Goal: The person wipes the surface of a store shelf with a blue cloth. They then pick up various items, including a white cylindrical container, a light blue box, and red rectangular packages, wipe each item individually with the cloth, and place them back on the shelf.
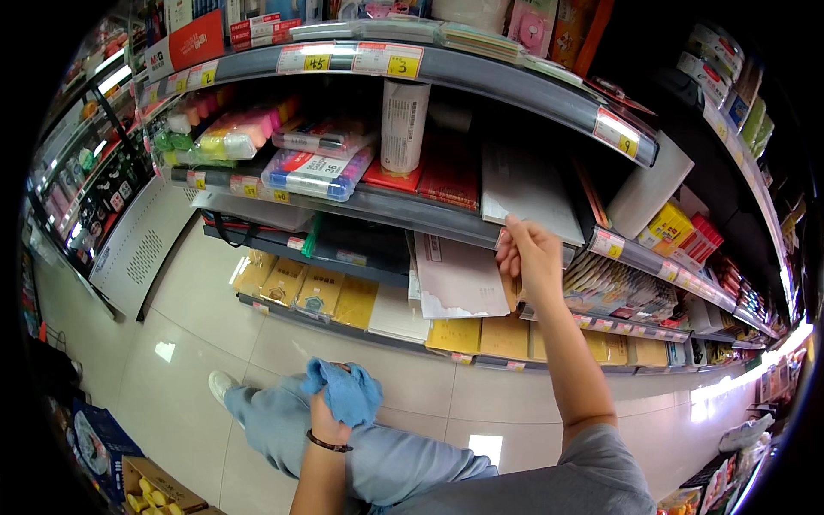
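Note:
My left hand (pixel 329 412), a dark bracelet on its wrist, clutches a crumpled blue cloth (pixel 353 393) above my knee. At the middle shelf (pixel 444 225), my right hand (pixel 533 254) has its fingers curled, with the fingertips at the front edge of a stack of white paper (pixel 531 187). Whether those fingers pinch anything is hidden. Just below that hand, a pale paper envelope (pixel 460 277) with a ragged white patch juts out over the shelf beneath. Red booklets (pixel 449 177) lie left of the paper stack.
A white cylindrical roll (pixel 404 125) stands upright on the middle shelf, beside a case of coloured markers (pixel 317 170). Brown envelopes (pixel 508 338) line the bottom shelf. The upper shelf edge (pixel 483 71) overhangs with price tags. An open carton (pixel 154 483) sits on the floor at lower left.

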`<act>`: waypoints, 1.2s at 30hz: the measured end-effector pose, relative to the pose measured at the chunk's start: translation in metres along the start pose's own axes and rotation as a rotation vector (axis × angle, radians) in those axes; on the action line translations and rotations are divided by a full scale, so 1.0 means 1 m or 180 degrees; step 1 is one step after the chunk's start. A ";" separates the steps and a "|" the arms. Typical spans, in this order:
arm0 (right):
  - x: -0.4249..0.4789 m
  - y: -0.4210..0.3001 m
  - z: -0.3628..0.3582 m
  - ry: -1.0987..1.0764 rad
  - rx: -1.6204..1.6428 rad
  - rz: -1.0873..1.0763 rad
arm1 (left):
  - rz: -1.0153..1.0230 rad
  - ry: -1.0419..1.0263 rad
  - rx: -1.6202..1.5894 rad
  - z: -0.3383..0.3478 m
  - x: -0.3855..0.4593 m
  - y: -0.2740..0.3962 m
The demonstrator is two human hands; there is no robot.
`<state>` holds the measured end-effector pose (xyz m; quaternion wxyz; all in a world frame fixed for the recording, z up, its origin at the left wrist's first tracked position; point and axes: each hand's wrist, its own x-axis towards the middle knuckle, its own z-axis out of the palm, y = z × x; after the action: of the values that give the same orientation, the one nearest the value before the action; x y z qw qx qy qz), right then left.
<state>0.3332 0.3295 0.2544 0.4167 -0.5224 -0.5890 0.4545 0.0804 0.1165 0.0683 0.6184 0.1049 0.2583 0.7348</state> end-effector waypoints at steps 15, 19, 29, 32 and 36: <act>0.053 0.034 -0.029 0.0998 -0.3635 -0.2188 | 0.0108 0.0149 0.0081 0.003 -0.002 0.002; 0.043 0.032 -0.029 0.0953 -0.3660 -0.2148 | 0.0126 -0.0005 0.0042 0.005 -0.005 0.004; 0.000 0.050 -0.019 0.1540 -0.3449 -0.2483 | 0.0146 0.0075 -0.0084 0.006 -0.004 0.000; -0.043 0.119 0.005 0.1374 -0.2502 -0.2595 | 0.0186 0.0112 -0.0056 0.000 -0.007 0.001; -0.084 0.177 0.051 0.0577 0.0367 0.0993 | 0.0044 0.0000 -0.0037 -0.001 -0.002 -0.001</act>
<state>0.3349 0.2483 0.0694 0.4218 -0.6214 -0.4339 0.4976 0.0811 0.1145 0.0673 0.6139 0.1031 0.2532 0.7406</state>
